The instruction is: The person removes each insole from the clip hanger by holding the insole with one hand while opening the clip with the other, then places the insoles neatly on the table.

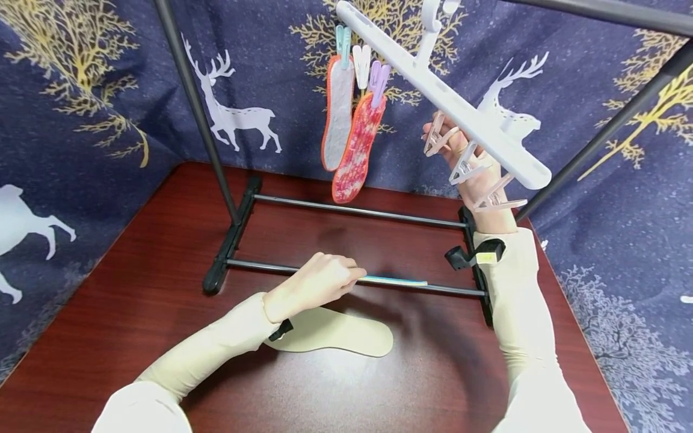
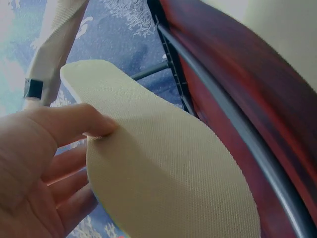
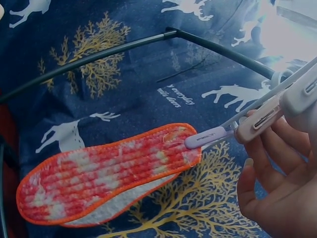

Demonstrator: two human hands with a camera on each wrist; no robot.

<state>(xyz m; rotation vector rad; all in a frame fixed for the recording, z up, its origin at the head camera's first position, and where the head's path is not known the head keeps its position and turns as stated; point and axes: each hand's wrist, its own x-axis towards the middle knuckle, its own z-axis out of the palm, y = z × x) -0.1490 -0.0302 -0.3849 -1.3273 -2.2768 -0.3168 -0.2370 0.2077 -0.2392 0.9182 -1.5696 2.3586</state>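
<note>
My left hand (image 1: 319, 281) pinches a cream insole (image 2: 163, 144) by its edge, with the thumb on its mesh face; the head view shows it nearly edge-on, with a blue rim. A second cream insole (image 1: 352, 334) lies on the table below. My right hand (image 3: 287, 193) is raised behind the white hanger bar (image 1: 444, 96), its fingers touching a pink clothespin (image 3: 262, 119) and the thumb apart from it. To the left hang a grey-faced insole (image 1: 339, 114) on a teal clothespin (image 1: 343, 45) and a red-and-white one (image 1: 358, 150) on a purple clothespin (image 1: 379, 83).
A white clothespin (image 1: 361, 66) hangs between the two hung insoles. Two more clothespins (image 1: 467, 168) hang near my right wrist. The dark rack's lower rails (image 1: 455, 291) cross the reddish table (image 1: 135, 288), and a deer-print cloth (image 1: 146, 54) covers the back.
</note>
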